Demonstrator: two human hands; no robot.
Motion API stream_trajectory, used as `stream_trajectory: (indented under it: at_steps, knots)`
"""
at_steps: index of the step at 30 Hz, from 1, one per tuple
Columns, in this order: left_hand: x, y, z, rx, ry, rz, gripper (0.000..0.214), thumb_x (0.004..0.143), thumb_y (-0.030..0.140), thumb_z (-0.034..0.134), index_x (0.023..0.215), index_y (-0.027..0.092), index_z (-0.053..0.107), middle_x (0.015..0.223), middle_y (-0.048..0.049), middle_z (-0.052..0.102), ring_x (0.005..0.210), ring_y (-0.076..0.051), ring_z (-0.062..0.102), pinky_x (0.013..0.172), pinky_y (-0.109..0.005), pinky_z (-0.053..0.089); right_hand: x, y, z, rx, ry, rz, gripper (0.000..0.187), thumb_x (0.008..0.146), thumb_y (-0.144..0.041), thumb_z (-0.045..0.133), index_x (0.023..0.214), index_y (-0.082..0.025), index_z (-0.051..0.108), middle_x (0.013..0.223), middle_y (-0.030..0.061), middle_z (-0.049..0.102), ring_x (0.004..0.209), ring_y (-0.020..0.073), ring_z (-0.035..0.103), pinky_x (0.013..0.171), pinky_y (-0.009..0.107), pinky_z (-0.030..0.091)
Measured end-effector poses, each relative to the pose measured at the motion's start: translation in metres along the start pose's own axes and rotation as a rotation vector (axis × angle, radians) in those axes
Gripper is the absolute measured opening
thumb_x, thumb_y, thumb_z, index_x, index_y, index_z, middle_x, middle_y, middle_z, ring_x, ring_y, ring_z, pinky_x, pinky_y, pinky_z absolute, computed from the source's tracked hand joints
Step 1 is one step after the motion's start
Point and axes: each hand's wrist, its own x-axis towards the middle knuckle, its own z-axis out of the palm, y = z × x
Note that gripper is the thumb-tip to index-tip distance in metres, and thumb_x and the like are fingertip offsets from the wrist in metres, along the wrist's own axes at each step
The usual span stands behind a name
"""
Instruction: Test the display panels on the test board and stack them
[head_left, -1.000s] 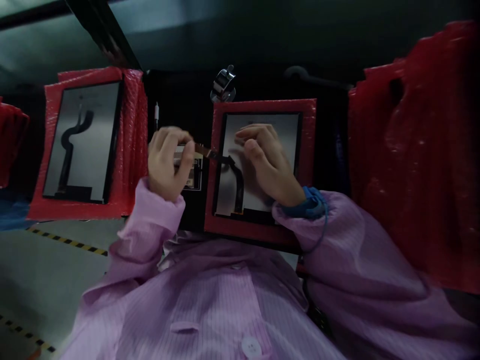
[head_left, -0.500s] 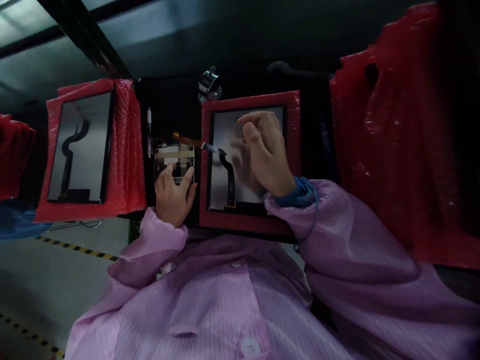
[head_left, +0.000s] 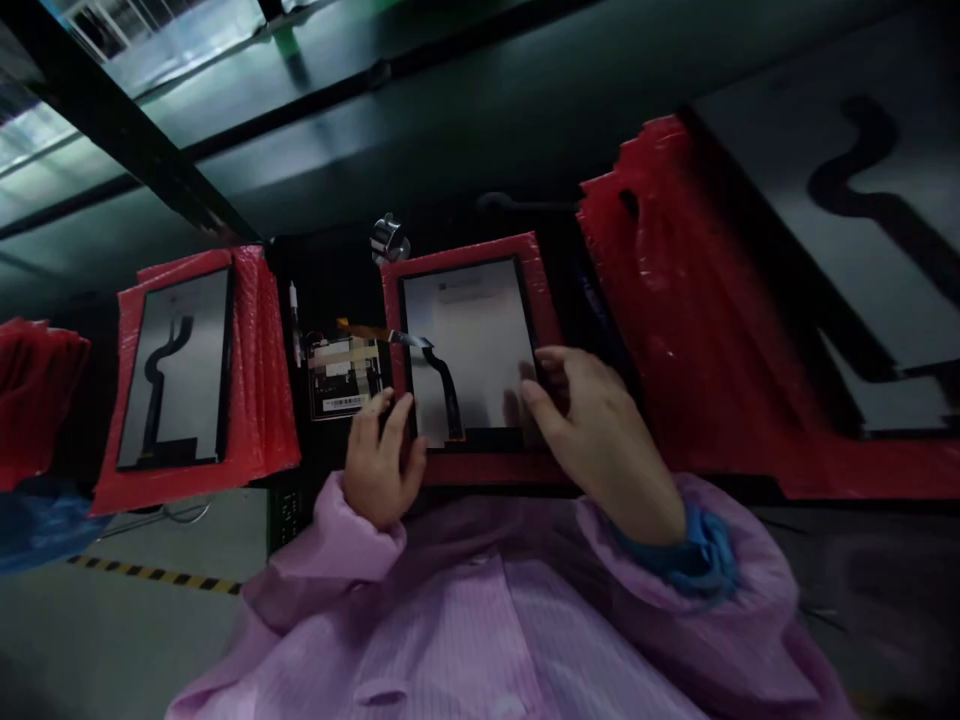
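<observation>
In front of me a display panel (head_left: 480,350) lies silver side up on a red bubble-wrap pouch (head_left: 544,290). A black flex cable (head_left: 448,395) runs over the panel and joins an orange strip (head_left: 366,330) reaching left to a small circuit board (head_left: 343,385). My left hand (head_left: 384,462) is at the panel's lower left edge, fingers spread, holding nothing. At the right edge my right hand (head_left: 607,430) has its thumb and forefinger apart by the panel; whether they touch it I cannot tell. A blue wrist strap (head_left: 697,555) circles my right wrist.
Left stands a stack of red pouches (head_left: 262,400) with another display panel (head_left: 180,370) on top. More red pouches (head_left: 660,300) lie to the right, with a large panel (head_left: 922,180) over them. A white pen (head_left: 294,315) and a shiny metal object (head_left: 388,238) are at the back.
My right hand has come down from above the panel to its right edge. My left hand has left the circuit board for the panel's lower left edge. The view has shifted.
</observation>
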Motion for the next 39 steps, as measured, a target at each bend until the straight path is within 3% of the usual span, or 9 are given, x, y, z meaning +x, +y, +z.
stream_trajectory:
  at_steps: [6, 9, 12, 16, 19, 22, 27, 33, 39]
  knots:
    - [-0.002, 0.019, 0.01, -0.083, -0.069, -0.076, 0.043, 0.103, 0.031, 0.051, 0.143, 0.015, 0.052, 0.129, -0.0185, 0.07, 0.121, -0.032, 0.064, 0.104, -0.049, 0.054, -0.022, 0.005, 0.013, 0.173, -0.015, 0.217, 0.058, 0.087, -0.052, 0.065, 0.135, -0.019, 0.057, 0.133, 0.0186, 0.063, 0.128, 0.0372, 0.058, 0.108, 0.062, 0.049]
    - [0.003, 0.017, 0.004, -0.125, -0.1, -0.115, 0.039, 0.103, 0.037, 0.052, 0.133, 0.013, 0.06, 0.125, -0.0188, 0.072, 0.117, -0.033, 0.066, 0.101, -0.049, 0.056, -0.014, 0.007, 0.001, 0.415, -0.055, 0.335, 0.053, 0.087, -0.053, 0.066, 0.13, -0.023, 0.057, 0.135, 0.0155, 0.063, 0.127, 0.0333, 0.062, 0.108, 0.058, 0.053]
    - [0.014, 0.01, -0.01, -0.236, -0.209, -0.188, 0.043, 0.103, 0.046, 0.051, 0.127, 0.014, 0.065, 0.119, -0.0177, 0.075, 0.113, -0.032, 0.068, 0.098, -0.049, 0.057, -0.011, -0.01, -0.022, 0.658, -0.077, 0.27, 0.04, 0.092, -0.046, 0.061, 0.128, -0.03, 0.057, 0.137, 0.011, 0.066, 0.13, 0.0304, 0.064, 0.106, 0.053, 0.057]
    - [0.035, -0.002, -0.029, -0.437, -0.339, -0.38, 0.045, 0.102, 0.058, 0.047, 0.103, 0.021, 0.073, 0.098, -0.0104, 0.078, 0.093, -0.026, 0.074, 0.083, -0.04, 0.059, -0.016, -0.066, -0.039, 0.854, -0.186, 0.117, 0.04, 0.095, -0.038, 0.06, 0.134, -0.034, 0.054, 0.144, 0.0065, 0.063, 0.137, 0.027, 0.059, 0.111, 0.049, 0.055]
    - [0.053, -0.007, -0.039, -0.599, -0.123, -0.538, 0.049, 0.099, 0.065, 0.049, 0.092, 0.022, 0.071, 0.09, -0.0072, 0.075, 0.084, -0.022, 0.072, 0.076, -0.035, 0.056, -0.017, -0.099, -0.023, 0.933, -0.343, -0.054, 0.044, 0.096, -0.038, 0.063, 0.138, -0.033, 0.052, 0.15, 0.0043, 0.058, 0.143, 0.0228, 0.053, 0.12, 0.044, 0.048]
    - [0.069, -0.004, -0.048, -0.99, 0.187, -0.647, 0.046, 0.099, 0.064, 0.049, 0.121, 0.027, 0.066, 0.127, -0.0074, 0.072, 0.116, -0.024, 0.069, 0.095, -0.037, 0.057, -0.012, -0.102, 0.013, 1.059, -0.445, -0.072, 0.041, 0.099, -0.047, 0.055, 0.136, -0.029, 0.05, 0.146, 0.0077, 0.06, 0.134, 0.0218, 0.059, 0.116, 0.044, 0.051]
    - [0.077, -0.002, -0.057, -1.168, 0.164, -0.763, 0.052, 0.099, 0.059, 0.04, 0.13, 0.026, 0.067, 0.129, -0.007, 0.074, 0.131, -0.029, 0.064, 0.105, -0.046, 0.056, -0.013, -0.091, 0.062, 0.695, -0.289, 0.105, 0.054, 0.099, -0.052, 0.046, 0.143, -0.021, 0.046, 0.148, 0.0159, 0.054, 0.144, 0.029, 0.045, 0.126, 0.058, 0.034]
    - [0.072, -0.019, -0.052, -1.099, 0.156, -0.766, 0.041, 0.094, 0.048, 0.054, 0.129, 0.032, 0.068, 0.125, -0.0011, 0.076, 0.127, -0.026, 0.068, 0.104, -0.042, 0.059, -0.029, -0.098, 0.051, 0.726, -0.505, -0.343, 0.056, 0.101, -0.056, 0.047, 0.148, -0.025, 0.048, 0.148, 0.0103, 0.057, 0.147, 0.0259, 0.042, 0.125, 0.049, 0.039]
    - [0.069, -0.032, -0.06, -0.952, 0.148, -0.73, 0.03, 0.09, 0.042, 0.063, 0.116, 0.031, 0.074, 0.138, -0.0017, 0.07, 0.141, -0.028, 0.057, 0.114, -0.044, 0.053, -0.018, -0.067, 0.056, 0.534, -0.313, 0.054, 0.067, 0.101, -0.064, 0.04, 0.152, -0.021, 0.045, 0.157, 0.015, 0.048, 0.15, 0.0316, 0.038, 0.127, 0.061, 0.028]
